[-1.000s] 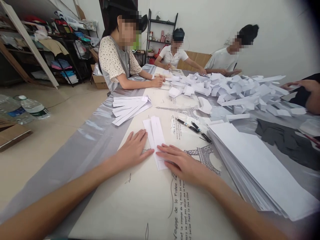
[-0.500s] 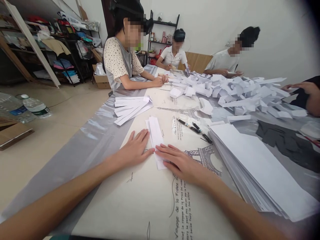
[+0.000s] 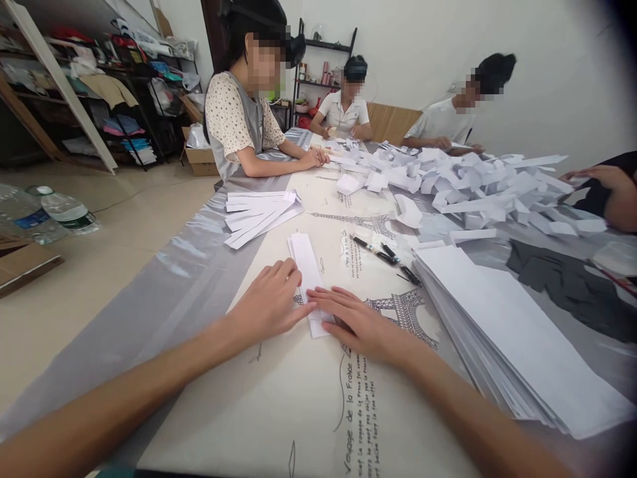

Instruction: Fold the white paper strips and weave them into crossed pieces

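A long white paper strip point(image 3: 304, 265), folded lengthwise, lies on the printed table cover point(image 3: 298, 398) in front of me. My left hand point(image 3: 269, 302) rests flat against the strip's left edge, fingers curled onto it. My right hand point(image 3: 355, 322) presses flat on the strip's near end, fingers pointing left and meeting the left hand's fingertips. Neither hand lifts the paper off the table.
A thick stack of white sheets point(image 3: 512, 332) lies at my right. Folded strips point(image 3: 259, 209) are fanned out at the left, two pens point(image 3: 385, 255) beyond my hands, and a big heap of folded papers point(image 3: 462, 182) farther back. Three people sit at the table; another person's hand point(image 3: 597, 176) is at the right.
The strip's two halves have closed into one narrower strip. My left hand has moved right and curled onto its edge; my right hand has slid slightly left along the near end.
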Demonstrator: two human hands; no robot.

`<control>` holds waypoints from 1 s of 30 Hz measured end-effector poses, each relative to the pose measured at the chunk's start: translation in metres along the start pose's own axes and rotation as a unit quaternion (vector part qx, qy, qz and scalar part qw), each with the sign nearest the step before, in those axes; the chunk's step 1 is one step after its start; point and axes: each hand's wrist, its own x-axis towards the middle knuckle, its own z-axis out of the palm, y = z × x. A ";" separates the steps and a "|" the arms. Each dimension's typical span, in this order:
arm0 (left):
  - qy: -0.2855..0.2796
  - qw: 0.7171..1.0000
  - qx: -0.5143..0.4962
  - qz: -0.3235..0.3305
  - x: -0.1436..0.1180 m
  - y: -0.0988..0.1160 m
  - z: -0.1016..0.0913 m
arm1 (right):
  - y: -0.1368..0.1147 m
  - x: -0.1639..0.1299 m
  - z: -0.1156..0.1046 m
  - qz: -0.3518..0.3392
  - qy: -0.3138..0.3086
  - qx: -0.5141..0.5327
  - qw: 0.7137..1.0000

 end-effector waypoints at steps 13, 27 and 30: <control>-0.131 0.965 -0.224 0.026 0.001 -0.010 0.009 | 0.007 0.003 -0.001 0.002 0.004 0.019 1.000; -0.063 0.998 -0.006 0.016 0.019 -0.044 0.009 | 0.013 0.004 -0.001 -0.007 0.007 0.005 1.000; -0.058 0.998 0.035 0.019 0.023 -0.047 0.014 | 0.013 0.004 -0.001 -0.005 -0.005 -0.011 1.000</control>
